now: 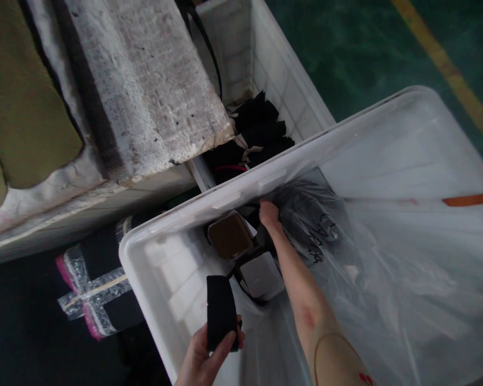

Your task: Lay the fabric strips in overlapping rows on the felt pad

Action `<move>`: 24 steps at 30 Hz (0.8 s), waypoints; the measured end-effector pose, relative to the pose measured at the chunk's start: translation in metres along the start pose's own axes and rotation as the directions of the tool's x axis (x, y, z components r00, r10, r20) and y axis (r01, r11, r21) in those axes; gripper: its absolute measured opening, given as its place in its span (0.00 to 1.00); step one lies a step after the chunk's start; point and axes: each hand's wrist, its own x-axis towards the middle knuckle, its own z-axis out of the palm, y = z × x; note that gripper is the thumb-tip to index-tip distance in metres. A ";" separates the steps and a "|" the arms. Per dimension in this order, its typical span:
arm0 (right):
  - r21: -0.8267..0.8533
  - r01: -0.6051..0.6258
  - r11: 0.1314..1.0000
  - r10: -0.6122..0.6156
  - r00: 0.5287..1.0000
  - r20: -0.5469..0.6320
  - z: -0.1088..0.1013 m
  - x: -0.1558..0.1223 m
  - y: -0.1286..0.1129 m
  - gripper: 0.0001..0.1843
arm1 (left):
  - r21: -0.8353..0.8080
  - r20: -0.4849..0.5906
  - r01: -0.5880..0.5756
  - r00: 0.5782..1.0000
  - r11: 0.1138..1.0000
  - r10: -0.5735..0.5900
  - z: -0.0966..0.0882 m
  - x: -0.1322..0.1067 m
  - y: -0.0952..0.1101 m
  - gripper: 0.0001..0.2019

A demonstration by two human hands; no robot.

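Note:
My left hand (210, 354) is closed around a curved black fabric piece (221, 311), thumb in front, held over the near left part of a large white plastic bin (177, 268). Deep in the bin is my right hand (269, 213), its fingers curled by dark material against the far wall; what they grip is hidden. Just right of that hand lies a clear plastic bag (309, 214) with black contents and handwritten letters. To its left sit a brown-topped block-like bundle (230, 236) and a white-topped one (261, 275), both with dark material around them.
A second white bin (290, 69) behind holds black fabric bundles (261, 123). A worn, whitish padded table edge (156, 80) with olive sheets (28, 102) overhangs it. At lower left is a black package bound with clear tape (104, 292). Green floor (346, 48) carries a yellow line (438, 53).

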 end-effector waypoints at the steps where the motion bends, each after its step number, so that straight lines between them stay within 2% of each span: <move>1: -0.014 -0.012 1.000 0.011 1.000 -0.002 -0.007 -0.001 0.000 0.16 | 0.003 0.006 -0.004 1.000 1.000 0.004 0.000 0.000 0.001 0.20; 3: -0.038 -0.024 0.999 0.024 1.000 -0.019 -0.020 -0.008 0.000 0.13 | -0.021 0.011 -0.006 1.000 1.000 0.006 0.001 -0.001 0.004 0.19; 5: -0.051 -0.016 0.999 0.013 0.998 -0.059 -0.030 -0.027 -0.001 0.13 | -0.084 0.009 -0.003 1.000 0.996 0.004 0.000 -0.001 0.007 0.20; 7: -0.019 0.059 0.998 -0.061 0.992 -0.111 -0.034 -0.058 -0.004 0.14 | -0.143 -0.006 -0.002 1.000 0.990 0.001 -0.003 0.000 0.010 0.20; 9: 0.118 0.213 0.970 -0.193 0.967 -0.166 -0.036 -0.093 -0.005 0.12 | -0.181 -0.038 -0.004 0.999 0.984 -0.003 -0.007 0.001 0.011 0.20; 11: 0.325 0.205 0.923 -0.127 0.961 -0.246 -0.040 -0.126 -0.005 0.13 | -0.197 -0.068 -0.010 0.998 0.980 -0.003 -0.010 0.004 0.012 0.20; 13: 0.499 0.155 0.852 0.049 0.927 -0.372 -0.052 -0.153 -0.007 0.16 | -0.182 -0.070 -0.009 0.998 0.983 -0.004 -0.011 0.006 0.013 0.22; 14: 0.550 0.137 0.824 0.109 0.914 -0.391 -0.060 -0.166 -0.009 0.16 | -0.166 -0.058 -0.006 0.998 0.986 -0.004 -0.010 0.006 0.013 0.22; 15: 0.582 0.118 0.804 0.130 0.921 -0.367 -0.069 -0.178 -0.012 0.16 | -0.151 -0.041 -0.003 0.999 0.989 -0.003 -0.009 0.007 0.014 0.23; 16: 0.595 0.092 0.798 0.102 0.954 -0.283 -0.076 -0.190 -0.017 0.15 | -0.139 -0.019 0.001 1.000 0.990 -0.003 -0.007 0.008 0.014 0.24; 17: 0.597 0.048 0.801 0.040 0.990 -0.134 -0.082 -0.203 -0.023 0.14 | -0.128 0.001 0.001 1.000 0.992 -0.001 -0.005 0.008 0.014 0.25; 18: 0.608 -0.005 0.794 -0.030 0.998 0.047 -0.086 -0.216 -0.029 0.13 | -0.111 0.013 -0.010 1.000 0.994 0.011 -0.004 0.008 0.014 0.27; 19: 0.617 -0.057 0.785 -0.104 0.969 0.223 -0.087 -0.229 -0.036 0.13 | -0.083 0.016 -0.033 0.999 0.996 0.035 -0.002 0.009 0.013 0.29; 20: 0.617 -0.110 0.780 -0.153 0.921 0.357 -0.086 -0.241 -0.043 0.12 | -0.044 0.009 -0.068 0.998 0.997 0.069 -0.001 0.009 0.012 0.31; 21: 0.613 -0.162 0.773 -0.170 0.879 0.446 -0.083 -0.253 -0.049 0.12 | 0.004 0.003 -0.108 0.994 0.994 0.108 -0.001 0.009 0.011 0.32; 22: 0.613 -0.204 0.764 -0.181 0.843 0.506 -0.079 -0.262 -0.054 0.12 | 0.051 0.004 -0.142 0.990 0.989 0.142 -0.001 0.008 0.011 0.31; 24: 0.628 -0.235 0.742 -0.197 0.819 0.539 -0.072 -0.273 -0.060 0.11 | 0.103 0.070 -0.150 0.987 0.983 0.143 -0.001 0.008 0.012 0.26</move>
